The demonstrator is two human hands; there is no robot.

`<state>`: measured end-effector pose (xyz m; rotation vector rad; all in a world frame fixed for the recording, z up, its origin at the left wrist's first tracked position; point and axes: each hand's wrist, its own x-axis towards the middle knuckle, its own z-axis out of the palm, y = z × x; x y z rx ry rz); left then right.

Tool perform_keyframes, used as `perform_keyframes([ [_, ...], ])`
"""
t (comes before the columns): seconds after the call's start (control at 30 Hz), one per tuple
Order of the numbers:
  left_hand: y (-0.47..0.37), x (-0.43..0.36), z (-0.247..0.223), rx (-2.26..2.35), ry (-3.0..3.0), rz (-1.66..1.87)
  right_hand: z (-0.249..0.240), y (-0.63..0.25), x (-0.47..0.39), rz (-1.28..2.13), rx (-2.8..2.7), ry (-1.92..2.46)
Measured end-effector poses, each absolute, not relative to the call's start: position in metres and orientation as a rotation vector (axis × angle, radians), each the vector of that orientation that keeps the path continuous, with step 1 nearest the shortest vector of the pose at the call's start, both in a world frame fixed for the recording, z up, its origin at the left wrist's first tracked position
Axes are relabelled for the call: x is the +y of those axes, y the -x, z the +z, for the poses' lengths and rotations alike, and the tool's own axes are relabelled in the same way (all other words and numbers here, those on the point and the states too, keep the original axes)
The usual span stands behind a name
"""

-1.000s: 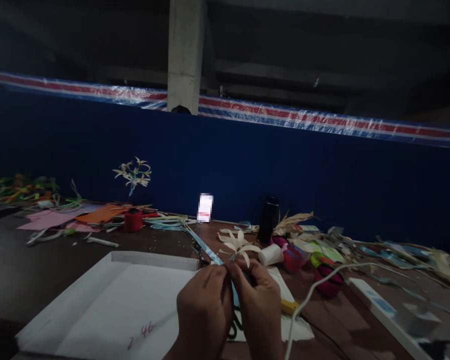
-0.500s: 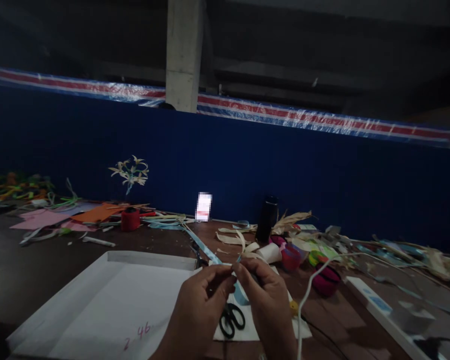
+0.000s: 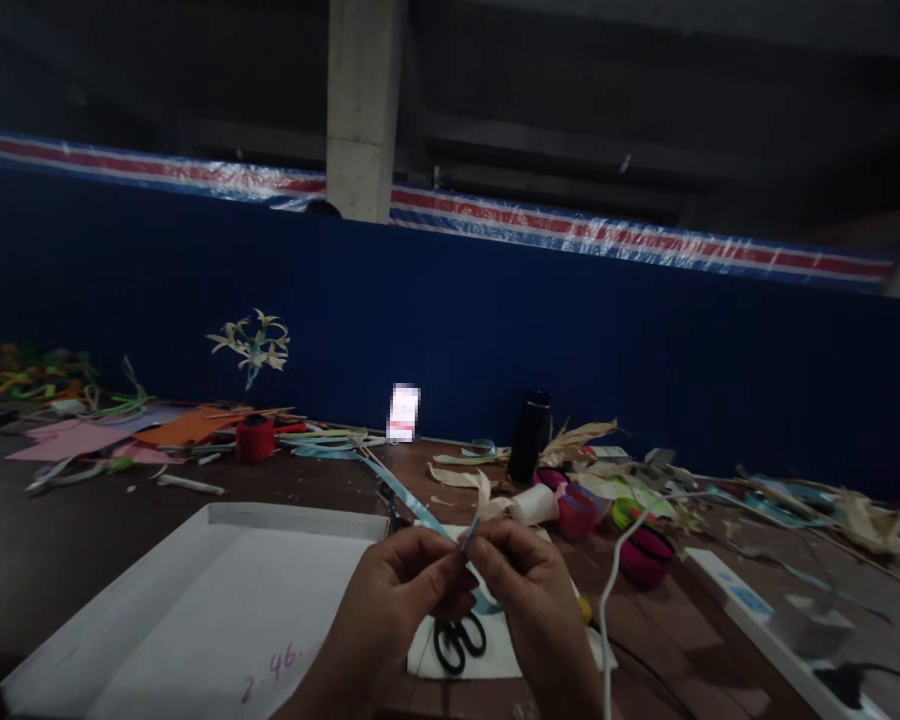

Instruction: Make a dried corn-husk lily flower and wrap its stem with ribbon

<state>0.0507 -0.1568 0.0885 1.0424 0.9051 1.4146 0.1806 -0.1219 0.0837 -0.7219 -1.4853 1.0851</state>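
My left hand (image 3: pixel 401 590) and my right hand (image 3: pixel 529 590) meet at their fingertips over the table. Both are closed in a pinch around a narrow light-blue strip (image 3: pixel 471 530). A pale, curled husk petal (image 3: pixel 483 492) shows just above the fingertips; whether it is attached to the strip I cannot tell. Behind my left hand a longer light-blue ribbon (image 3: pixel 405 492) slants back across the table. Below the hands, black-handled scissors (image 3: pixel 459 645) rest on a white cloth or paper (image 3: pixel 506 655). Their blades are hidden.
A white shallow tray (image 3: pixel 195 590) stands at left. Behind are coloured sheets (image 3: pixel 184 427), a red roll (image 3: pixel 255 440), a husk flower (image 3: pixel 253 345), a lit phone (image 3: pixel 403 412) and a black bottle (image 3: pixel 530 437). A white cable (image 3: pixel 613 590) hangs beside a power strip (image 3: pixel 757 620) at right.
The view has shifted slightly. Both hands still pinch together, with fingers a little repositioned; more of the narrow blue strip stands up between them, and the husk petal has tilted.
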Motion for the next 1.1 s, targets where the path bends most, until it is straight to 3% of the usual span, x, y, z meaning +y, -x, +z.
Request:
perform_keyframes([
  [0.23,-0.057,-0.159,0.086,0.968,-1.046,1.564,0.086,-0.175,-0.127,1.094,-1.394,0.737],
  [0.53,-0.049,-0.155,0.077,0.908,-1.073,1.474,0.08,-0.179,-0.126,1.133,-1.479,0.77],
  [1.1,-0.051,-0.158,0.075,1.177,-1.142,1.569,0.087,-0.175,-0.13,0.758,-1.567,0.834],
])
